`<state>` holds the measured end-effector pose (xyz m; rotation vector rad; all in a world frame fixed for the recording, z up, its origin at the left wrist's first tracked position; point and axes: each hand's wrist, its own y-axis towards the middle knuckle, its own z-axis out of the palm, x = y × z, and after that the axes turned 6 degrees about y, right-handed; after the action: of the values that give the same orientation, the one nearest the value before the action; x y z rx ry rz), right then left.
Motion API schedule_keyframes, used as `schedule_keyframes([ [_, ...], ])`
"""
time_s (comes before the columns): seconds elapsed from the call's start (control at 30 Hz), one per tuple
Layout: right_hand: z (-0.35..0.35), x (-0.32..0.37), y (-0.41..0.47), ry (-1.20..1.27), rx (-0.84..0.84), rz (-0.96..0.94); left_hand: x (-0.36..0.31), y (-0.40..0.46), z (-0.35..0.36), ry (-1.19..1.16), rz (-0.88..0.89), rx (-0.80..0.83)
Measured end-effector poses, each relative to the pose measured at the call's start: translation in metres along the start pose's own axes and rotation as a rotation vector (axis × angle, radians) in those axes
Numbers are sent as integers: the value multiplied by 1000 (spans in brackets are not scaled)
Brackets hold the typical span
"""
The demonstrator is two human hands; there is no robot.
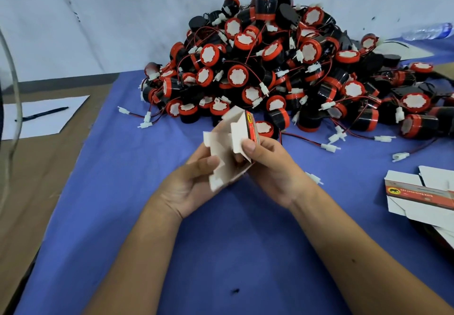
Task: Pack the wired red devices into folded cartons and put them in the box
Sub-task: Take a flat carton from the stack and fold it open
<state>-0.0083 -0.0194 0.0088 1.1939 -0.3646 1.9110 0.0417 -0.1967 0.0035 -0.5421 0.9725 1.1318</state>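
Both hands working one carton (pixel 233 147) above the table (pixel 147 216), mid-fold. Left hand (pixel 194 182) is cradling the lower end from beneath, fingers curled under the white flaps, thumb pressing on the inner face, prob. to keep the body steady while the other end gets shaped. Right hand (pixel 267 167) is pinching the printed red side panel, thumb on the white flap, fingers behind, apparently squaring the tube open. Carton flaps are sticking out unfolded at both ends, nothing inside yet. Wired red devices (pixel 282 69) are lying heaped well beyond the hands, against the wall, w/ white connectors trailing toward the front (within reach for the next pick, I'd judge). Flat cartons (pixel 417 192) are stacked at the right edge, close to the right forearm. Destination box isn't identifiable in view. Paper (pixel 44 115) w/ pen (pixel 44 113) is sitting far left.
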Motion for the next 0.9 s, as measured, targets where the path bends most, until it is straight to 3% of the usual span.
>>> schedule_keyframes([
  [0.13,1,6,-2,28,102,81,0,4,5,80,27,-31],
  [0.3,9,0,-3,-49,121,81,3,11,18,233,109,-334],
  [0.5,13,-8,0,-228,42,-19,-2,12,17,138,201,-557],
  [0.7,20,-18,1,-267,-146,-72,1,14,28,210,272,-561],
  [0.8,20,-18,1,-265,-174,-35,-1,11,30,171,223,-495],
  [0.9,19,-17,0,-378,-161,-9,-5,8,28,75,164,-528],
])
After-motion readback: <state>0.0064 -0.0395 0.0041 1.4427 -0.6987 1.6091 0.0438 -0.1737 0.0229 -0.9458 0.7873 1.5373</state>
